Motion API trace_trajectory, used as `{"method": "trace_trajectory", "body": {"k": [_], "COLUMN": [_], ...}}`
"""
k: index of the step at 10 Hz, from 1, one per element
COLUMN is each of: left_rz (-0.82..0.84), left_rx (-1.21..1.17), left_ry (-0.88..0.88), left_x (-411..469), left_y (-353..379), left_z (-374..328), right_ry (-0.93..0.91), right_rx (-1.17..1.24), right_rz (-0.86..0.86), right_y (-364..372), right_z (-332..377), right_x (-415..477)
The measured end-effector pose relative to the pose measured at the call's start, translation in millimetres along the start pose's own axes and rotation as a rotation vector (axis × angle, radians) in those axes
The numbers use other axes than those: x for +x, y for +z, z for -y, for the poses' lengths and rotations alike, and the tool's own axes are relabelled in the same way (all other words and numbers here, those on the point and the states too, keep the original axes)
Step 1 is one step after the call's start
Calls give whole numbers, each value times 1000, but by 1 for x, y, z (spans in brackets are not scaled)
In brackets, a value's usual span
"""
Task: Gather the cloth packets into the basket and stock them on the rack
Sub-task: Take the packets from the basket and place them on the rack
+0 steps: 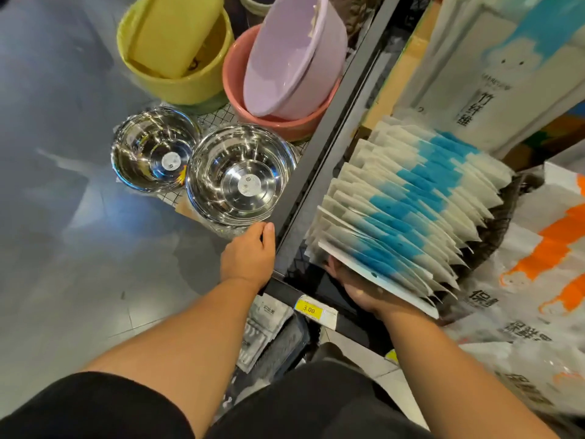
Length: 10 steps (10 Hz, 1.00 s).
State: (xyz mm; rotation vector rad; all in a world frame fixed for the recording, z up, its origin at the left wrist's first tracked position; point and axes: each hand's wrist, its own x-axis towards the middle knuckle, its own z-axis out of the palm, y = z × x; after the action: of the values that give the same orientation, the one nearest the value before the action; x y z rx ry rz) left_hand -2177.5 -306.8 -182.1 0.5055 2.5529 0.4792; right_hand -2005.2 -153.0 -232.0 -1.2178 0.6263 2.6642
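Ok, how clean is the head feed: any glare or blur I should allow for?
Head view: glare streaks the larger steel bowl and the smaller steel bowl; the floor shows hazy reflections; the printed bags are smeared; the cloth packets in the right hand and the left hand on the rack rail read sharp.

Head-worn wide-angle camera is looking steeply down from close above the black rack rail (319, 160), which is running from 6 toward 1 o'clock. The floor (63, 185) is filling 9 o'clock, and the cloth packets (411, 210) are lying near at 3 o'clock.
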Motion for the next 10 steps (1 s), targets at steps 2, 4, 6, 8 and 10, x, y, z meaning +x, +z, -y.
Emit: {"method": "trace_trajectory", "body": {"k": [2, 4, 6, 8, 10], "left_rz": [-27, -40, -59, -69, -80], "left_rx": [15, 31, 13, 14, 19], "left_ry": [12, -10, -3, 14, 54], "left_x": [1, -2, -6, -6, 0], "left_y": [3, 3, 3, 9, 13], "left_z": [3, 2, 4, 7, 13], "right_ry": [137, 194, 126, -151, -209], "right_rx": [-1653, -1958, -1560, -1330, -1883], "right_rz": [-213, -134, -50, -44, -175], "right_y": [5, 33, 56, 46, 30], "right_z": [-38, -39, -18, -42, -42], "right_x": [-32, -74, -100, -104, -130]}}
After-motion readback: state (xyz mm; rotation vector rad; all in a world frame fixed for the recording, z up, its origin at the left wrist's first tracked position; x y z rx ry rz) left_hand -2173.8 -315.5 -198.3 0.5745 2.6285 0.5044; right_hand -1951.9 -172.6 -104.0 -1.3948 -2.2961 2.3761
